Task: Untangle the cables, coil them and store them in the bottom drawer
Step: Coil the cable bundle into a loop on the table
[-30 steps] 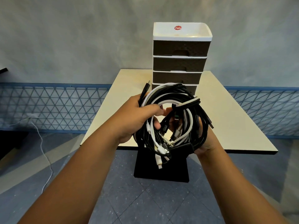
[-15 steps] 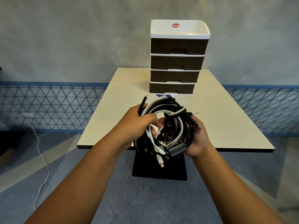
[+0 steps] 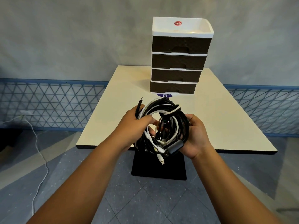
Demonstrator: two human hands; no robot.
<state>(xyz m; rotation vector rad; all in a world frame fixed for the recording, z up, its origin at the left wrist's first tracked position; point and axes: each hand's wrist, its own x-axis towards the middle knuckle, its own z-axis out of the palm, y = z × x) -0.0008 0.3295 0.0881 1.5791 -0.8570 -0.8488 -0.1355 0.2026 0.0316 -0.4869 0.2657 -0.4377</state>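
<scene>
A tangled bundle of black and white cables (image 3: 168, 113) hangs in the air above the near edge of the table. My left hand (image 3: 134, 125) grips the bundle's left side, thumb over the strands. My right hand (image 3: 195, 135) holds the right side from beneath, a grey cylindrical plug lying in its palm. Loose connector ends dangle below the bundle. A white drawer unit (image 3: 181, 31) with several dark drawers stands at the back of the table. Its bottom drawer (image 3: 173, 87) is closed.
The cream table (image 3: 226, 123) stands on a black pedestal base (image 3: 158, 168) against a grey wall. A purple sticker (image 3: 164, 95) lies in front of the drawer unit. A white cord (image 3: 38, 152) trails across the floor at left.
The bundle and both hands have dropped lower, uncovering the bottom drawer. I have stepped closer to the table.
</scene>
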